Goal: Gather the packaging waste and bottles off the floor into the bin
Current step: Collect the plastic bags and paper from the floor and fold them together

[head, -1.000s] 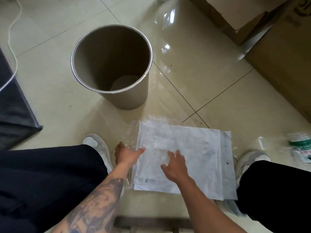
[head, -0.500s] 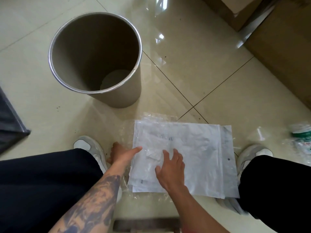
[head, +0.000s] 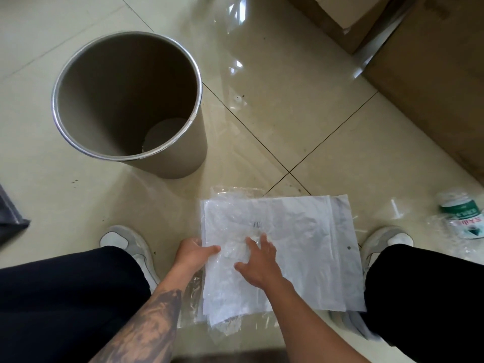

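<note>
A stack of white and clear plastic packaging bags [head: 296,247] lies flat on the tiled floor between my feet. My left hand [head: 192,254] grips the stack's left edge, thumb on top and fingers under it. My right hand [head: 258,265] rests on top of the stack with fingers spread and slightly curled, pressing on a clear bag. The tan cylindrical bin [head: 180,163] with a metal rim stands upright on the floor to the upper left, with nothing visible inside. A crushed clear bottle with a green label [head: 462,216] lies on the floor at the far right.
Cardboard boxes [head: 429,82] stand along the upper right. A clear plastic sheet [head: 235,11] lies on the floor at the top. A dark object's corner [head: 10,218] sits at the left edge. My grey shoes [head: 125,244] flank the bags.
My left hand has slid onto the stack's left edge and closed on it. My right hand moved slightly forward on top. The view shifted a little.
</note>
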